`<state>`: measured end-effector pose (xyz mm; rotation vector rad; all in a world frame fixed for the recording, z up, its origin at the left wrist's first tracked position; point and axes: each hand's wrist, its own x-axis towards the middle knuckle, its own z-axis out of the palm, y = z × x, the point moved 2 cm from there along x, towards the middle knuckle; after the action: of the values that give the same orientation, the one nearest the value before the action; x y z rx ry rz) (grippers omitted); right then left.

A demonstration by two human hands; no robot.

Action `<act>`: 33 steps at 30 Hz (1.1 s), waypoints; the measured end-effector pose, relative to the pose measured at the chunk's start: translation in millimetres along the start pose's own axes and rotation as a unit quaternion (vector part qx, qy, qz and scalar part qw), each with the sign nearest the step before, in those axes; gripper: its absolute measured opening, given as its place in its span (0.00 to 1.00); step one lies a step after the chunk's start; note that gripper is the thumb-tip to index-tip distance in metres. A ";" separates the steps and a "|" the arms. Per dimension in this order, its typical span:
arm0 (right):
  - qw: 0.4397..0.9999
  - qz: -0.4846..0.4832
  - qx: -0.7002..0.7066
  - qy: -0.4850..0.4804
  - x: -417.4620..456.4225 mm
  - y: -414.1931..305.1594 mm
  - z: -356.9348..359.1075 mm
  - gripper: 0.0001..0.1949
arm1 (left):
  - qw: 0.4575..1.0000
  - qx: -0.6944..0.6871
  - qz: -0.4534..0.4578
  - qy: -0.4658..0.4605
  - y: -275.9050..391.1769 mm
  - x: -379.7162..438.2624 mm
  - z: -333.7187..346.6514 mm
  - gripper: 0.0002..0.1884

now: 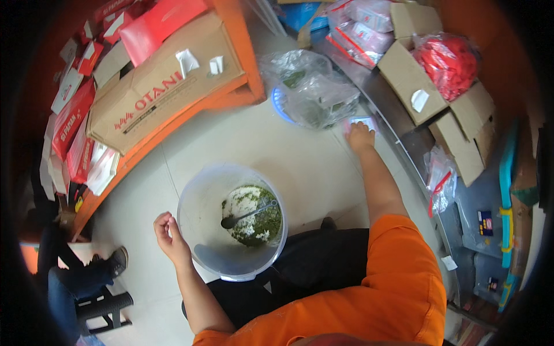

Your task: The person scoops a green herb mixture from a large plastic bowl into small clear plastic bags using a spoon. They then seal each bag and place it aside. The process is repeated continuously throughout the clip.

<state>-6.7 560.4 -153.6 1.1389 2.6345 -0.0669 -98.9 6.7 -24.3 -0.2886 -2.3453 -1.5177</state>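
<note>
A translucent plastic bucket [203,203] stands before me, between my legs. Inside it lie white powder [243,197] and green flaky material [266,220], with a dark long-handled spoon [242,218] resting on top. Just outside the left rim is my left hand [166,233], its fingers loosely curled and thumb apart, with nothing visible in it. My right arm stretches far forward to the right. There my right hand [361,136] touches a small clear packet [368,122] with pink and white print on the floor; whether the fingers grip it is hidden.
Clear plastic bags of green material [322,97] sit in a blue-rimmed basket [281,106] ahead. An orange shelf [253,56] carries a cardboard carton [164,82] and red boxes. Open cartons [413,82] and lidded bins [480,216] line the right. Another person's shoe [117,261] is at left.
</note>
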 end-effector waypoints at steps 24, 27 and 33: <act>0.999 0.015 0.003 0.049 17.2 2.5 28.9 0.18 | 0.999 -0.020 -0.036 -0.008 15.6 -0.1 2.4 0.04; 0.994 0.007 0.010 0.105 -0.8 -11.5 22.4 0.14 | 0.999 -0.012 -0.028 -0.014 15.4 -2.3 3.5 0.04; 0.988 -0.011 0.051 0.145 28.8 7.2 48.3 0.11 | 0.999 -0.007 -0.040 -0.023 14.1 -3.4 4.4 0.04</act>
<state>-9.5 578.6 -207.3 1.2363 2.9287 -0.0445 -91.7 16.5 -15.3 -0.2378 -2.4090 -1.5807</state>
